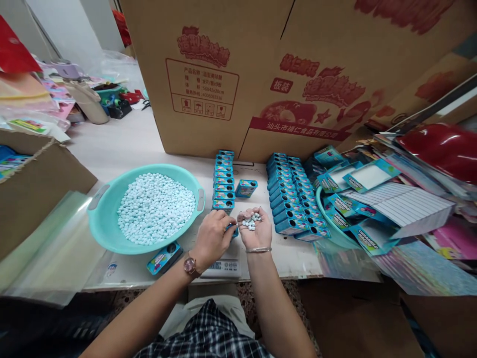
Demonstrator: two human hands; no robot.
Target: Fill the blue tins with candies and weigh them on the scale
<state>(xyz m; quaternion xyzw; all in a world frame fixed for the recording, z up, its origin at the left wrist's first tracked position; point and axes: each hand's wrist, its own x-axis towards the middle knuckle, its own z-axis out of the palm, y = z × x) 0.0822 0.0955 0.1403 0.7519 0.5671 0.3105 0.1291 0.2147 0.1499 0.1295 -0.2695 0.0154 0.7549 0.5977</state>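
My right hand [255,228] is cupped palm up and holds a small heap of white candies [251,221]. My left hand [213,237], with a watch on the wrist, is curled around a small blue box [233,229] that stands on a digital scale [223,266] at the table's front edge. A teal basin [108,224] full of white candies lies to the left. One row of blue boxes [223,181] stands behind my hands, and a larger block of them [290,196] stands to the right. A single blue box [246,188] sits between them.
A big cardboard carton [283,74] stands at the back. Another blue box [163,257] lies flat by the basin. Flattened blue packaging [357,199] and glossy sheets [428,268] pile up at the right. Clear plastic bags [52,248] and an open carton [33,179] are at the left.
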